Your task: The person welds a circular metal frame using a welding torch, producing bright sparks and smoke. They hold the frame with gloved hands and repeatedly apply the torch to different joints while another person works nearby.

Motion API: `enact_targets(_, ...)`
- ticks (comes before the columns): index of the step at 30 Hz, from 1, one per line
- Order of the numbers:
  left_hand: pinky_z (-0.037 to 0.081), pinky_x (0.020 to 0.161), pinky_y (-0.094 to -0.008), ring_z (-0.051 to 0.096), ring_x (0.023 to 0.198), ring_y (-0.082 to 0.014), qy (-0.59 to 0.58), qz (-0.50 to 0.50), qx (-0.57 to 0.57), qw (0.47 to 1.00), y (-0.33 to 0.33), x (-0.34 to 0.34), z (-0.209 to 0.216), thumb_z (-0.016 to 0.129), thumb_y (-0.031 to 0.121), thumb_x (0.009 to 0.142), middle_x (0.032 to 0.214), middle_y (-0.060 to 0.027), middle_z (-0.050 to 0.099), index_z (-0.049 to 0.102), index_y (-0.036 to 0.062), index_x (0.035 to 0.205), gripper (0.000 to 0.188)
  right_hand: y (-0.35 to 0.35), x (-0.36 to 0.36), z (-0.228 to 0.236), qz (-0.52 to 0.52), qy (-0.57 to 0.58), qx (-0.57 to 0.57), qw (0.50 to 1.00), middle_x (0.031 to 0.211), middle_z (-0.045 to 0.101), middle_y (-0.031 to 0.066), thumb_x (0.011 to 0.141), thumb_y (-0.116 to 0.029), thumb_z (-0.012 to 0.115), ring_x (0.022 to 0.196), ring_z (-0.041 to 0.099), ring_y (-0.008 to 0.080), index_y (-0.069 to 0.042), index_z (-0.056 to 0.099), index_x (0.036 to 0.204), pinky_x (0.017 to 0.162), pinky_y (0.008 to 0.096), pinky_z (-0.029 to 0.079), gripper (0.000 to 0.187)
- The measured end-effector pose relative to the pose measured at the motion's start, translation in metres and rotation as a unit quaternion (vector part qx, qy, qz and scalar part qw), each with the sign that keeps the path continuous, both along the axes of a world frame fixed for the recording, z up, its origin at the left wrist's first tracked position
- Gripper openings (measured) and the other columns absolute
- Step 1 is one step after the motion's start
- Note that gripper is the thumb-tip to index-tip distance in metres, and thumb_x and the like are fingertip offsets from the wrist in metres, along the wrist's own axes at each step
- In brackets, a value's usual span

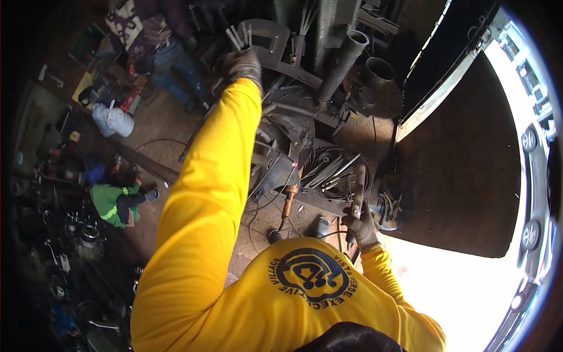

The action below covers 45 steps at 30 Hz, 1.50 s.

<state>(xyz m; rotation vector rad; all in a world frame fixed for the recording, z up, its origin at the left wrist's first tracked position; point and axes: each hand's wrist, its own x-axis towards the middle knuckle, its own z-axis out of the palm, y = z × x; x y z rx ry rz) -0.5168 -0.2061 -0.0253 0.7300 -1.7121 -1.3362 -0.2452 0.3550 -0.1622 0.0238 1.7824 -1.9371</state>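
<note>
My left arm stretches far forward, and my gloved left hand (pixel 241 66) looks closed at the base of several pale metal rods (pixel 237 36). Whether it grips the rods or something around them is hidden by the glove. Low on the right, my gloved right hand (pixel 362 227) is wrapped around a long grey tool (pixel 358 186) held roughly upright, its dark lower end showing below the fingers. A dark cord runs close to this hand. Between my arms lies an orange angle grinder (pixel 289 199) with a cord.
Ahead is a cluttered metal workbench (pixel 287 111) with a thick upright pipe (pixel 345 64) and a short wide pipe (pixel 378 73). Coiled wire and loose rods (pixel 334 173) lie nearer. At left, a person in green (pixel 111 202) crouches; another person in jeans (pixel 176 70) stands farther off. A dark door panel (pixel 463 158) stands right.
</note>
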Motion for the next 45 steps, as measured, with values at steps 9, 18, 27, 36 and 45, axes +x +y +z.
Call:
enact_targets(9,0.055,0.095,-0.0405,0.073,0.106,-0.0339,-0.358,0.039,-0.076,0.93,0.073,-0.069,0.017,0.067,0.05,0.091,0.117,-0.0174,0.075,0.077,0.0075,0.109,0.047,0.095,0.026,-0.011,-0.113,-0.092,0.044,0.988,0.104,0.061,0.0092,0.073,-0.011,0.075,0.088,0.06,0.018,-0.003,0.05,0.132,0.072,0.0311,0.053,0.065)
enact_targets(18,0.056,0.091,-0.0411,0.072,0.108,-0.033,-0.178,0.174,-0.255,0.934,0.111,-0.027,0.095,0.057,0.044,0.1,0.113,-0.0197,0.074,0.068,0.0011,0.11,0.045,0.096,-0.021,-0.033,-0.071,-0.037,0.014,0.997,0.106,0.063,0.0107,0.073,-0.012,0.078,0.082,0.066,0.0219,-0.005,0.048,0.138,0.071,0.0364,0.061,0.072)
enact_targets(27,0.053,0.101,-0.0394,0.07,0.109,-0.0264,0.069,-0.432,-0.373,0.819,0.289,0.088,0.135,0.06,0.025,0.105,0.118,-0.0101,0.073,0.065,0.005,0.127,0.03,0.071,-0.076,0.05,0.075,0.002,-0.122,0.99,0.108,0.062,0.0065,0.073,-0.015,0.074,0.094,0.063,0.0161,0.0,0.047,0.141,0.086,0.032,0.054,0.075)
enact_targets(36,0.047,0.109,-0.0428,0.061,0.124,-0.029,-0.225,-0.413,-0.627,0.621,0.331,0.177,0.06,0.066,0.025,0.096,0.132,-0.0084,0.068,0.066,0.0141,0.135,0.04,0.063,-0.065,0.096,0.118,-0.012,-0.261,0.958,0.114,0.067,0.0122,0.074,-0.017,0.083,0.096,0.069,0.021,0.001,0.047,0.144,0.087,0.0357,0.058,0.08)
enact_targets(45,0.05,0.107,-0.0423,0.063,0.123,-0.028,-0.404,-0.393,-0.546,0.62,0.374,0.2,0.11,0.065,0.028,0.098,0.131,-0.0085,0.068,0.068,0.0131,0.132,0.037,0.063,-0.059,0.106,0.167,-0.028,-0.232,0.958,0.103,0.066,0.0074,0.073,-0.005,0.08,0.091,0.067,0.017,0.001,0.05,0.139,0.081,0.0323,0.058,0.073)
